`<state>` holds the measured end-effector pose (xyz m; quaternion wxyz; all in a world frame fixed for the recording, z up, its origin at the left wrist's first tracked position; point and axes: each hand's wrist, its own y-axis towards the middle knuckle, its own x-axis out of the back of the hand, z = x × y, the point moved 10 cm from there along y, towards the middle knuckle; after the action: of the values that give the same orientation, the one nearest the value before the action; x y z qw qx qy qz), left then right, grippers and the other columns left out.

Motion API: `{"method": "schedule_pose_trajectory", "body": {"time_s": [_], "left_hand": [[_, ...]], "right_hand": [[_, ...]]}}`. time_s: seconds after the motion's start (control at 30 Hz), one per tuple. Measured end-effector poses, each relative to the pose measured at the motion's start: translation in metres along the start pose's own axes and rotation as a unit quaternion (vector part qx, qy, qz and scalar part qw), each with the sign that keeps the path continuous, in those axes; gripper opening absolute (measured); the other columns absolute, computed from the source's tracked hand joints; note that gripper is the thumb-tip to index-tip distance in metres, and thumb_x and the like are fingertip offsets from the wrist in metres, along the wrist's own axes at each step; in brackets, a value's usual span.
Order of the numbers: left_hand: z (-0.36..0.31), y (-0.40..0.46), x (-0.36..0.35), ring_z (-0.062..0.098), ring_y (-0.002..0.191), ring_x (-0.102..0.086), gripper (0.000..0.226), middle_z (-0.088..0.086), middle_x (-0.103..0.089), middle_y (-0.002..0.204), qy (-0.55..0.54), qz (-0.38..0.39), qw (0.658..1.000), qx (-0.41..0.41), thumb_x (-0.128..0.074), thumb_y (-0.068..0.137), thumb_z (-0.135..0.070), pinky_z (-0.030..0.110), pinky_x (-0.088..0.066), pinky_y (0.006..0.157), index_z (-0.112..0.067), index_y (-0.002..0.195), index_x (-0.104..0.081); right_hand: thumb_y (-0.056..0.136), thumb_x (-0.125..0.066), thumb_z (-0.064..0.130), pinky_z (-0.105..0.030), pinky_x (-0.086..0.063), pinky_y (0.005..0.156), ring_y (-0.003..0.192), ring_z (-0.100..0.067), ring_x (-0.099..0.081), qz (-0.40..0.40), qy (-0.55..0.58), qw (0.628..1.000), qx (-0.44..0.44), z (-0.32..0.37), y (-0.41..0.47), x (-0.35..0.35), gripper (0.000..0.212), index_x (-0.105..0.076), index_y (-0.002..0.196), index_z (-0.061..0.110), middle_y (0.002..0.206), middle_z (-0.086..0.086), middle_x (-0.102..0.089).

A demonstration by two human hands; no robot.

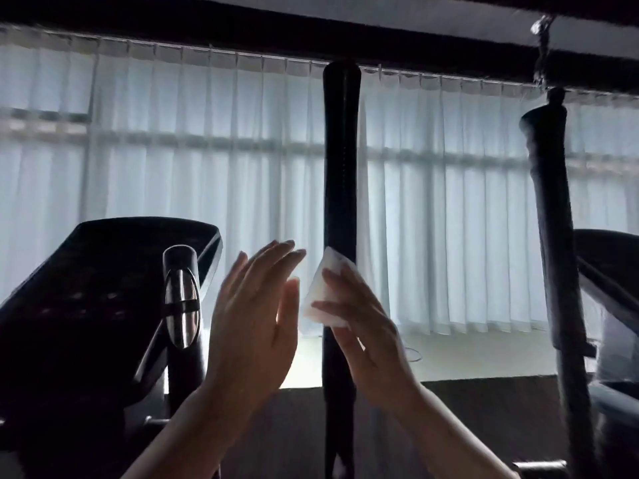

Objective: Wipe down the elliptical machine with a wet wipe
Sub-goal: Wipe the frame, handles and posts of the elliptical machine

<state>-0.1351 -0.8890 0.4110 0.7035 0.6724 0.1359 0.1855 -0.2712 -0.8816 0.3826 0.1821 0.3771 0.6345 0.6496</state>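
Right hand point(366, 326) raised in front of the black upright handlebar point(340, 202) of the elliptical, thumb and fingers pinching a folded white wet wipe point(328, 288) against the bar's left edge, about midway up its visible length. Left hand point(256, 312) held up just beside, palm facing the wipe, fingers straight and together, gripping nothing; narrow gap of lit curtain between its fingertips and the wipe. Dark console point(103, 288) tilted at lower left, with a short grip carrying a shiny metal sensor plate point(181, 302) close to the left wrist. Second dark handlebar point(553, 236) well apart at right, wide open room between the two bars. Pale vertical blinds point(207, 150) across the background, dark beam along the top edge.
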Motion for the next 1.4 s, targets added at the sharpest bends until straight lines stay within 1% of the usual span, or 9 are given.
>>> {"method": "schedule_pose_trajectory", "body": {"time_s": [0.13,0.23,0.33,0.4,0.53,0.83,1.07,1.2,1.4], "left_hand": [[0.028,-0.04,-0.021,-0.003,0.101,-0.063,0.029,-0.012,-0.068,0.115,-0.249,0.038,0.941,0.227,-0.048,0.099,-0.042,0.009,-0.048,0.082,-0.027,0.121,-0.061],[0.036,-0.069,-0.043,0.006,0.1,-0.068,0.028,-0.017,-0.07,0.111,-0.352,0.091,0.869,0.336,-0.049,0.095,-0.053,0.019,-0.055,0.074,-0.036,0.115,-0.061],[0.025,-0.082,-0.054,0.014,0.101,-0.07,0.046,-0.005,-0.071,0.114,-0.406,0.114,0.82,0.386,-0.043,0.085,-0.043,0.029,-0.06,0.074,-0.025,0.123,-0.06],[0.019,-0.088,-0.058,0.015,0.103,-0.07,0.051,-0.002,-0.072,0.115,-0.432,0.108,0.796,0.41,-0.044,0.082,-0.041,0.03,-0.06,0.076,-0.019,0.124,-0.06],[0.019,-0.095,-0.055,0.015,0.107,-0.068,0.044,-0.002,-0.071,0.116,-0.439,0.094,0.778,0.439,-0.043,0.084,-0.042,0.031,-0.059,0.083,-0.026,0.122,-0.059],[0.01,-0.109,-0.055,0.011,0.11,-0.065,0.047,-0.004,-0.069,0.118,-0.413,0.08,0.776,0.471,-0.039,0.082,-0.048,0.036,-0.051,0.092,-0.032,0.123,-0.056],[0.006,-0.107,-0.055,0.01,0.112,-0.065,0.05,-0.006,-0.071,0.117,-0.389,0.102,0.776,0.485,-0.038,0.083,-0.049,0.043,-0.048,0.099,-0.027,0.123,-0.058],[0.003,-0.107,-0.054,0.011,0.111,-0.066,0.046,-0.006,-0.072,0.115,-0.389,0.091,0.775,0.49,-0.039,0.084,-0.046,0.04,-0.051,0.096,-0.026,0.121,-0.058],[-0.002,-0.11,-0.058,0.005,0.108,-0.066,0.053,-0.01,-0.072,0.112,-0.4,0.09,0.754,0.514,-0.039,0.081,-0.049,0.035,-0.049,0.095,-0.024,0.122,-0.06]], "right_hand": [[0.102,-0.042,0.023,-0.037,-0.034,0.113,0.139,-0.025,-0.04,0.017,0.044,0.999,-0.013,0.014,-0.057,-0.002,0.034,-0.072,0.109,0.008,0.143,0.0,-0.052],[0.103,-0.04,0.027,-0.04,-0.039,0.11,0.134,-0.022,-0.047,-0.037,0.101,0.994,-0.032,0.017,-0.037,0.026,0.035,-0.07,0.112,0.012,0.134,-0.001,-0.06],[0.101,-0.04,0.039,-0.032,-0.036,0.112,0.134,-0.019,-0.046,-0.127,0.143,0.978,-0.08,-0.002,0.023,0.055,0.034,-0.059,0.126,0.027,0.134,0.0,-0.058],[0.102,-0.044,0.026,-0.028,-0.035,0.111,0.136,-0.019,-0.043,-0.106,0.092,0.989,-0.05,-0.009,0.061,0.052,0.029,-0.061,0.124,0.017,0.138,-0.008,-0.052],[0.098,-0.048,0.009,-0.027,-0.036,0.111,0.14,-0.026,-0.036,-0.053,0.013,0.998,-0.017,-0.02,0.042,0.018,0.029,-0.065,0.12,0.003,0.146,-0.012,-0.04],[0.098,-0.045,0.014,-0.034,-0.032,0.114,0.142,-0.029,-0.034,0.01,0.092,0.995,-0.036,0.006,-0.102,-0.01,0.032,-0.065,0.119,0.002,0.149,-0.009,-0.043],[0.101,-0.046,0.026,-0.024,-0.035,0.108,0.134,-0.014,-0.046,-0.184,0.274,0.924,-0.194,-0.042,-0.059,0.041,0.03,-0.064,0.12,0.039,0.138,0.004,-0.056],[0.101,-0.043,0.014,-0.02,-0.036,0.107,0.135,-0.006,-0.042,-0.121,0.289,0.93,-0.194,-0.045,-0.018,0.016,0.033,-0.055,0.131,0.022,0.145,0.003,-0.047],[0.102,-0.042,0.032,-0.028,-0.037,0.11,0.137,-0.02,-0.042,-0.097,0.266,0.937,-0.203,-0.034,-0.126,-0.011,0.044,-0.049,0.139,0.01,0.147,0.004,-0.046]]}}
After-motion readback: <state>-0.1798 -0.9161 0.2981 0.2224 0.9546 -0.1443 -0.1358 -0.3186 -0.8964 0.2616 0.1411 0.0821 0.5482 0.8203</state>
